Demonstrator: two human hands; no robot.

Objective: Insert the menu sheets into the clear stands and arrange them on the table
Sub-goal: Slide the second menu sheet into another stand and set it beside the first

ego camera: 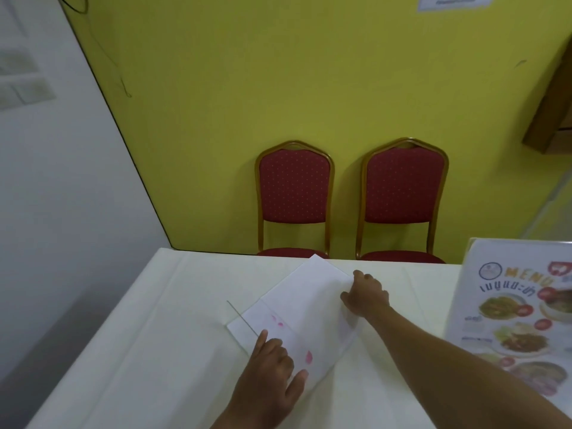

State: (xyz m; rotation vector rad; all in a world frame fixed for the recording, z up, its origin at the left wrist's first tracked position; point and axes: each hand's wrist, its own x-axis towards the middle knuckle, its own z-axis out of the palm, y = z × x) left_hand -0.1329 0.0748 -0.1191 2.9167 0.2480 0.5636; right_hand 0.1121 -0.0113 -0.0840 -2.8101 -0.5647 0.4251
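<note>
A clear stand (247, 328) lies flat on the white tablecloth (139, 351). A menu sheet (309, 305) lies partly inside it, blank side up, with pink print showing through. My left hand (272, 376) presses on the near end of the stand and sheet. My right hand (366, 297) grips the sheet's far right edge. At the right edge of the table a second clear stand (513, 314) stands upright with a colourful menu sheet inside it.
Two red padded chairs (294, 193) (402, 193) stand against the yellow wall beyond the table's far edge. A white wall runs along the left side. A brown wooden fixture (554, 103) hangs at the upper right.
</note>
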